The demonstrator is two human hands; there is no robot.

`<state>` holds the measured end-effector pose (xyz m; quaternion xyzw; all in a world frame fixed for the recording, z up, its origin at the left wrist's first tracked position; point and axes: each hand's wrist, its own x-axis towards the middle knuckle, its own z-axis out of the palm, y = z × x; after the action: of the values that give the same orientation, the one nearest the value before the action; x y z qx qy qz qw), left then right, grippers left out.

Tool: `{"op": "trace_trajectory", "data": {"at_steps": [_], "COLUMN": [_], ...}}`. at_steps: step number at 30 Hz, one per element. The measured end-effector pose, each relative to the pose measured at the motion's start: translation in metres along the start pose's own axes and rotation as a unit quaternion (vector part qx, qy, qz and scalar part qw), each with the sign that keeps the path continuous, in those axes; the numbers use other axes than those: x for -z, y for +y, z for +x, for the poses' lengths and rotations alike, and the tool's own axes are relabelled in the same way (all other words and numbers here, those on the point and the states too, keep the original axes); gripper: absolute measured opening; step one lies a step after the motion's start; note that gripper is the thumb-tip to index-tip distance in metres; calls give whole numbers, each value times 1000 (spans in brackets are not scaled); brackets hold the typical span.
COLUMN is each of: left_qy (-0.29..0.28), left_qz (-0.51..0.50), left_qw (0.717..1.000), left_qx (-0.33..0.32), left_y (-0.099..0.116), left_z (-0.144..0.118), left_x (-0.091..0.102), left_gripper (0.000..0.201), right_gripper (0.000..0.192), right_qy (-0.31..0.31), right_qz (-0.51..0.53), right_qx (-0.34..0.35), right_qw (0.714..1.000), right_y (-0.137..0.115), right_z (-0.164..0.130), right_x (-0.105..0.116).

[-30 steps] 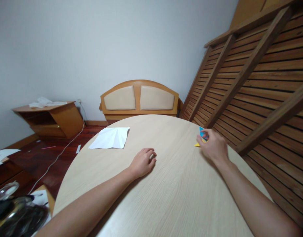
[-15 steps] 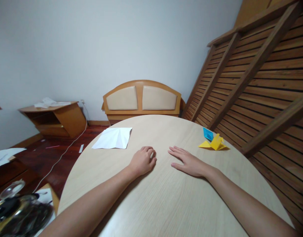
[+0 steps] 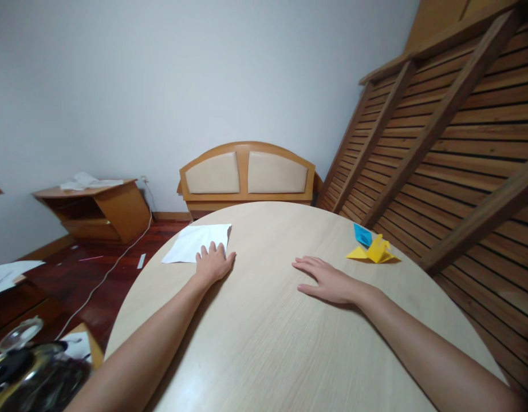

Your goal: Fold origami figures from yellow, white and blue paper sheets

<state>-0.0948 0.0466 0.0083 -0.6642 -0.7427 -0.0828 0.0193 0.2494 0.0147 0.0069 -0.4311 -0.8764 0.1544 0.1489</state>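
Left hand (image 3: 213,264) moved onto 1 white sheet (image 3: 190,245); right hand (image 3: 328,281) flat, 2 origami.

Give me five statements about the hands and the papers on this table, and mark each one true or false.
1. The left hand lies on the near edge of the white paper. True.
2. The right hand holds the yellow origami. False: it lies flat and open on the table, apart from the origami.
3. A blue origami lies just behind the yellow one. True.
4. The white paper is rolled into a tube. False: it lies spread out, with creases.
5. Both origami pieces lie to the left of the left hand. False: they lie to the right of the right hand.
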Motion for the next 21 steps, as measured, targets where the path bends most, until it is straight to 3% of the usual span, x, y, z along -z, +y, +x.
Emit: {"op": "trace_trajectory", "data": {"at_steps": [3, 7, 12, 16, 18, 21], "left_qy": [-7, 17, -16, -72, -65, 10], "left_qz": [-7, -35, -116, -173, -212, -206], "left_qw": [998, 977, 913, 831, 832, 889], "left_qx": [-59, -210, -391, -523, -509, -410], "left_y": [19, 56, 98, 105, 98, 82], "left_z": [-17, -60, -111, -112, -98, -73], "left_x": [6, 12, 21, 26, 22, 10], "left_gripper": [52, 43, 36, 26, 28, 33], "right_gripper": [57, 45, 41, 38, 39, 40], "right_qy": [-3, 72, 160, 167, 145, 109], "right_qz": [-23, -43, 42, 10, -17, -46], "right_qx": [5, -21, -100, -59, -40, -36], "right_qw": [1000, 996, 981, 984, 989, 992], "right_y": [-9, -18, -16, -10, -7, -2], "right_z": [9, 15, 13, 9, 7, 5], "right_x": [3, -6, -13, -16, -17, -17]}}
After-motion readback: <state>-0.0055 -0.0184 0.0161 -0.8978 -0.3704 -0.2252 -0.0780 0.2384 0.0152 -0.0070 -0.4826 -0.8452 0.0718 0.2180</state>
